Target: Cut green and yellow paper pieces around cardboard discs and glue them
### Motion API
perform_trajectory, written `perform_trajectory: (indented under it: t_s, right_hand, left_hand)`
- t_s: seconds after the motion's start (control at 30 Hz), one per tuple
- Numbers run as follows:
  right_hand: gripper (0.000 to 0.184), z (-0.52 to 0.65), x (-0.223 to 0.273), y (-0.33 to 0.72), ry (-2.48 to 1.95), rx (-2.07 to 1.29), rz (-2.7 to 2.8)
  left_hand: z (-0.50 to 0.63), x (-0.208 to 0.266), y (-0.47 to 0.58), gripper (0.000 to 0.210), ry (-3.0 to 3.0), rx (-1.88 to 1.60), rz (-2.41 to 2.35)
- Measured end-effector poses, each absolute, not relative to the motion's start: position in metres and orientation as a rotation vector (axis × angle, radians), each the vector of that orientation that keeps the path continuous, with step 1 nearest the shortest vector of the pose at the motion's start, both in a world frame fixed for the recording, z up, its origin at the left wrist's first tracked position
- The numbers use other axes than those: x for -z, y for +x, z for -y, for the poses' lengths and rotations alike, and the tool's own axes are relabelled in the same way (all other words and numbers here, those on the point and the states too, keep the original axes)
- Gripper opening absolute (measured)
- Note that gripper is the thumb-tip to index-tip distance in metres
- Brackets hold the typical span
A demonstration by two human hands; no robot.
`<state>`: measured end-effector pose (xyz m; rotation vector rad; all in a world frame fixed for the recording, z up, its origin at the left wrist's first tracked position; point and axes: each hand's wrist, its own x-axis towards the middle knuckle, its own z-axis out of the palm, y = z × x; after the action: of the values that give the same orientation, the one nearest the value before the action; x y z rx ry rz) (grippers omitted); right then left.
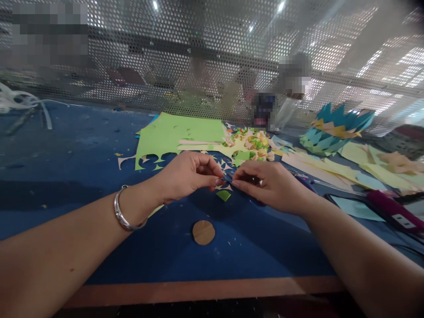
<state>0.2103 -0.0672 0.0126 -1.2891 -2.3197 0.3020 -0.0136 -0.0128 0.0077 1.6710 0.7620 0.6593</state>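
Note:
My left hand (195, 174) and my right hand (268, 183) meet over the middle of the blue tabletop, fingertips pinched. Between them is a small, thin blue piece (227, 177), gripped from both sides; it looks like paper, but it is too small to be sure. Just below the fingers lies a folded green paper piece (224, 195). Nearer the front edge a round brown disc (203, 232) lies flat. Cut paper scraps (225, 165) are scattered behind my fingertips, partly hidden by them.
Behind my hands lie a green sheet (185, 132) with rounded cut-outs and a heap of small folded papers (253, 143). A spiky paper basket (334, 130), paper strips (326, 170) and a maroon object (394, 211) are at right. A perforated metal screen (212, 57) bounds the back.

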Motion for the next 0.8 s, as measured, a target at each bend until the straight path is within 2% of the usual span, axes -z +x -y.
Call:
perform_trajectory:
  t_s: [0.3, 0.8]
  right_hand:
    - [0.013, 0.0650, -0.0131, 0.2109, -1.278, -0.338, 2.331]
    - [0.014, 0.0576, -0.0074, 0.2149, -1.240, -0.412, 2.330]
  left_hand:
    - [0.0113, -0.0080, -0.0161, 0.011, 1.863, -0.650, -0.738]
    - [0.0080, -0.0067, -0.0158, 0.018, 1.846, -0.624, -0.783]
